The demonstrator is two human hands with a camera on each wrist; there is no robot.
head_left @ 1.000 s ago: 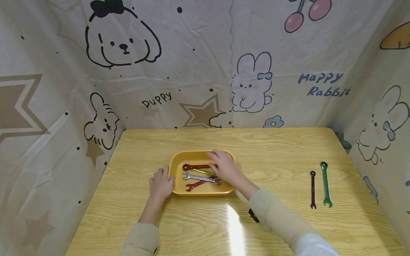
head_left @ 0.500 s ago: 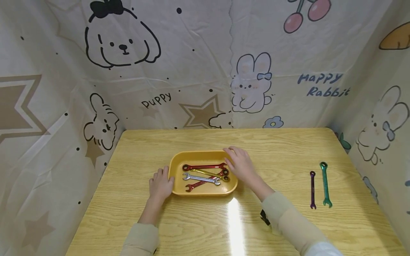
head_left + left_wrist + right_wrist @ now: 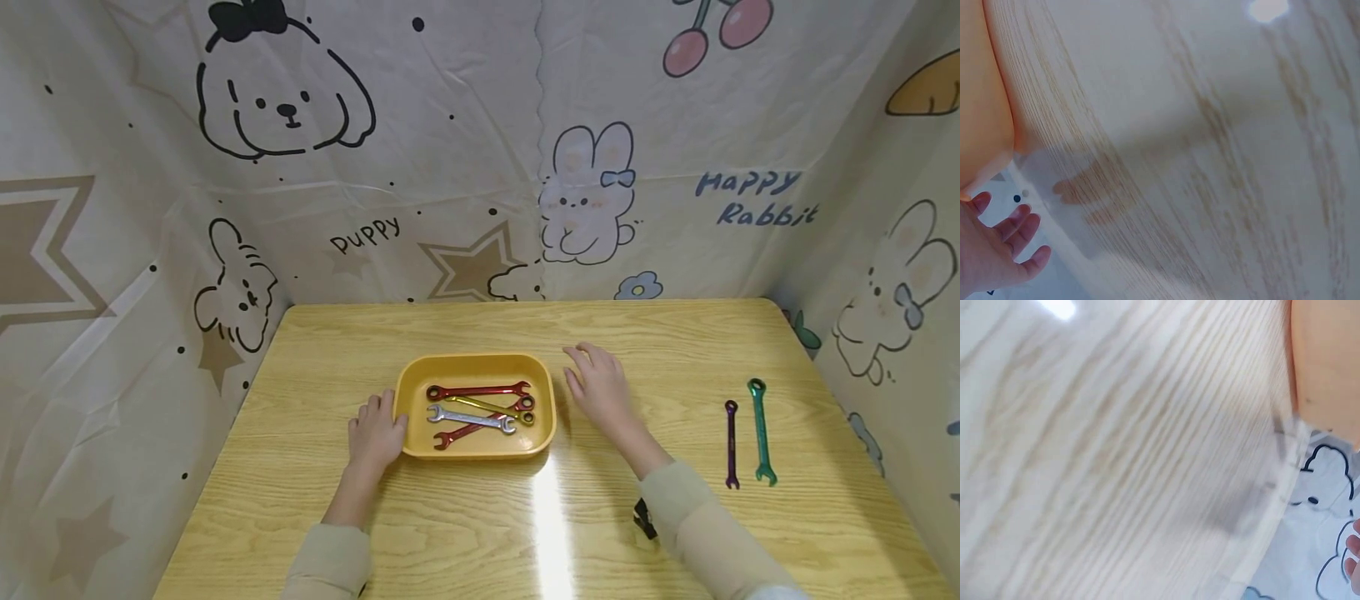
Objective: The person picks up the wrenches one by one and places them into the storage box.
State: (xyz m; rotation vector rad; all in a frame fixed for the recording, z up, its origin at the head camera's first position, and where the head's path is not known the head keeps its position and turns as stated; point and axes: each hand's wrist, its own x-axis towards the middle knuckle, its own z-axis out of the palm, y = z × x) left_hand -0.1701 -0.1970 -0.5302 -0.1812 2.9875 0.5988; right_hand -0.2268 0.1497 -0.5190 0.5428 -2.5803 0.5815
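Note:
A yellow plastic tray stands on the table with several wrenches lying crossed inside. A red ratcheting wrench lies uppermost toward the back. A gold wrench and a second red wrench cross beneath a silver open-ended wrench. At the tray's left end my left hand holds the rim, thumb over it and index finger beside the wall. Its other fingers fan outward in the left wrist view. My right hand hovers right of the tray, holding nothing, its fingers relaxed; only fingertips show in the right wrist view.
On the right of the wooden table, a purple wrench and a longer green wrench lie roughly parallel. A small black device shows at the right cuff. Printed cloth hangs behind and along both sides.
My right hand has left the tray's inside and moved rightward past its rim, uncovering the wrenches' right ends. The left hand and tray stay in place.

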